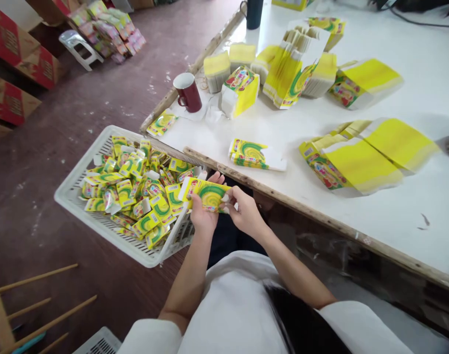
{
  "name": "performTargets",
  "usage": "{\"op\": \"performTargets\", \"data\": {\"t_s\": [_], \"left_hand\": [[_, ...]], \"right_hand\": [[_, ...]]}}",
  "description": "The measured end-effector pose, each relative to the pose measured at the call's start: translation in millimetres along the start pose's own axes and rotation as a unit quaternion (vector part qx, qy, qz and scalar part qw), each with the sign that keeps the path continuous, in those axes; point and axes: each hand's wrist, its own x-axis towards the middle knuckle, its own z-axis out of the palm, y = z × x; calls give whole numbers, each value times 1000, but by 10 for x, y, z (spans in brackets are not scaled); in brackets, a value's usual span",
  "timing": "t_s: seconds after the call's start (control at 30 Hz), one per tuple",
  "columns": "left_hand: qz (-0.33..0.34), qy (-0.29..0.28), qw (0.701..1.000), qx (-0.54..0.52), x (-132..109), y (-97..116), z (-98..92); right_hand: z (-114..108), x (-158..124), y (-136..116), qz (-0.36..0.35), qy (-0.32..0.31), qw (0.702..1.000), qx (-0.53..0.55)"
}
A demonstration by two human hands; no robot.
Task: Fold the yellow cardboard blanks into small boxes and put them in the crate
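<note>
Over my lap, both hands hold one small yellow-and-green printed carton (209,194). My left hand (204,216) cradles it from below, thumb on its front face. The fingers of my right hand (245,211) pinch its right end. White flaps show at the carton's left end. Just left of my hands, a white plastic basket (109,244) is heaped with similar cartons (135,184). On the table edge ahead lies a small stack of flat cartons (252,153). What lies inside the held carton, if anything, is hidden.
The white table (390,216) has a worn wooden edge. On it stand a maroon mug (188,92), a dark cup (254,14) and several bundles of flat cartons (360,155). Cardboard boxes (15,64), a white stool (80,49) and a wooden rack (1,319) are at the left.
</note>
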Motion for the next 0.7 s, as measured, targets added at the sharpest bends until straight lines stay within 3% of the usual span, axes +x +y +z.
{"op": "performTargets", "data": {"t_s": [0.17,0.3,0.4,0.5,0.6,0.7], "left_hand": [[44,144,985,83,-39,17,25],[85,105,978,162,-128,6,13],[11,80,991,110,-141,48,43],[-53,90,994,30,-95,99,60],[25,123,991,54,-75,113,29],[105,158,973,128,-112,76,-36]], "right_hand": [[101,-105,-40,51,-1,989,136],[84,-102,1,72,-17,988,134],[102,-132,-4,74,-8,995,73],[161,-189,-18,96,31,989,104],[223,-229,-22,134,83,973,171],[241,-233,-43,156,51,967,195]]}}
